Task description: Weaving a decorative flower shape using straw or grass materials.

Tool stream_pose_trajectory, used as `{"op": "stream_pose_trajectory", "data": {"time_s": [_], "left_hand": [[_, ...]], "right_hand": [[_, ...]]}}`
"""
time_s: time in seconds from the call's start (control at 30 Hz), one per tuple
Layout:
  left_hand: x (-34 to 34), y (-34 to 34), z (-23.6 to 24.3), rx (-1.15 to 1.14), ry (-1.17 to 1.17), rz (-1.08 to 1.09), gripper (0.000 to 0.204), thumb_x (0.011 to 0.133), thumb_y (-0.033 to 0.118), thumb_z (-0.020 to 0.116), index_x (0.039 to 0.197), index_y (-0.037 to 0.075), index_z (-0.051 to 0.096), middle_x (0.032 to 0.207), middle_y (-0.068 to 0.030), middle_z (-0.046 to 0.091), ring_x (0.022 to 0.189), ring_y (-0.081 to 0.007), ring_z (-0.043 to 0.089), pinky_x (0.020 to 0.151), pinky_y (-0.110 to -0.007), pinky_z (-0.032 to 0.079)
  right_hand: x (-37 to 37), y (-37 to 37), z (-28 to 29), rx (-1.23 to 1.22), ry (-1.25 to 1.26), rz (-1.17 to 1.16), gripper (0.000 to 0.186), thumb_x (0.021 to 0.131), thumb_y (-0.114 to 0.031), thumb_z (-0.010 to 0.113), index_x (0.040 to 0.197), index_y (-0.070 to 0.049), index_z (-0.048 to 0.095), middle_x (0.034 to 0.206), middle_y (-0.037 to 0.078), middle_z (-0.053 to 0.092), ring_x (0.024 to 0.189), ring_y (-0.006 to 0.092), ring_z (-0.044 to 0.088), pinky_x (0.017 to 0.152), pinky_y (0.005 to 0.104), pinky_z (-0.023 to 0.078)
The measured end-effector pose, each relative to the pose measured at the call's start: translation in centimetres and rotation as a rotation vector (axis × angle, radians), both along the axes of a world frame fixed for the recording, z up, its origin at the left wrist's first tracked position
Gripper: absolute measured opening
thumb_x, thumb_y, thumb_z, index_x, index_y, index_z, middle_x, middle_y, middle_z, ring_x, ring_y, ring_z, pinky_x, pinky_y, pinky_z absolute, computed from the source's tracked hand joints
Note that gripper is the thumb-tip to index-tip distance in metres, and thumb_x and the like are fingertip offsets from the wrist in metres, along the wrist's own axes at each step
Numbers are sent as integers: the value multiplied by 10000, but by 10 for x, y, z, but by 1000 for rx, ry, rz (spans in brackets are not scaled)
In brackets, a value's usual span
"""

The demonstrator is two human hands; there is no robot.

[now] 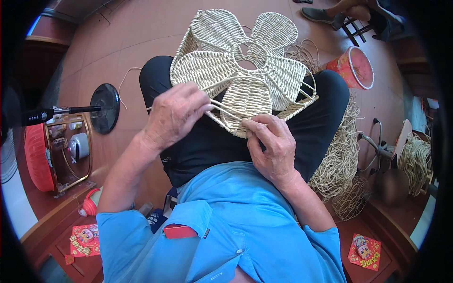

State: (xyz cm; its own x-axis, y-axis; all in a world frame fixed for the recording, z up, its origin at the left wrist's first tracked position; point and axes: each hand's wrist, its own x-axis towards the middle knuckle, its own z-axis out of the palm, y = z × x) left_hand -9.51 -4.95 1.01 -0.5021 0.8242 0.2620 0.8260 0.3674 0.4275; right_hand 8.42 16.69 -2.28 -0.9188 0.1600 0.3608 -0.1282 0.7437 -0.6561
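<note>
A pale woven straw basket (203, 69) with flower-like petals round a ring-shaped centre rests across my lap. My left hand (177, 113) is closed at the basket's near left side, pinching strands of straw cord (222, 107) that run toward the near petal (247, 96). My right hand (271, 144) has its thumb and fingers pressed together on the near edge of the basket, just below that petal. What lies under the right fingertips is partly hidden. Several loose cords cross the openings between the petals.
A large heap of loose straw cord (337, 155) lies on the floor to my right, near a red bucket (354, 68). A round black base (104, 108) stands at left, beside a shelf with a red basin (38, 158). Another person's shoe (317, 15) shows at far right.
</note>
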Motion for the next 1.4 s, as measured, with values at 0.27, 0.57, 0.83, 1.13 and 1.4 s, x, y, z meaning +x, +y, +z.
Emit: {"op": "stream_pose_trajectory", "data": {"time_s": [0.27,0.57,0.83,1.13,1.4], "left_hand": [[-12,46,18,126,282,-101,142,932,158,784,1036,88,717,985,-77,661,925,-275,710,813,-403,601],[22,56,26,322,0,-196,240,967,149,753,1183,46,753,1149,-111,717,958,-233,725,836,-370,613],[68,26,-21,226,-380,230,428,1032,57,749,1455,82,694,999,-141,807,864,-256,810,776,-379,640],[89,39,-30,-45,-80,241,768,1020,32,701,1727,76,403,966,-156,803,761,-301,796,652,-424,639],[92,50,-28,7,-250,353,820,1030,29,674,1761,77,305,999,-201,797,789,-382,790,676,-486,644]], "right_hand": [[-1,-17,16,-6,-170,-60,271,913,-84,814,1180,-61,774,1032,111,637,911,307,658,794,435,559],[0,-14,14,-28,-307,-35,354,939,-159,803,1268,-51,731,983,150,595,911,362,652,782,485,544],[-15,-10,36,-69,-666,30,406,984,-207,745,1332,-2,711,808,190,732,763,419,739,748,522,579],[-28,5,32,-572,-818,118,557,980,-132,708,1467,125,621,688,123,663,632,183,648,645,410,523],[-21,22,23,-958,-977,167,686,998,-91,694,1628,91,492,673,-6,596,585,88,540,579,304,457]]}}
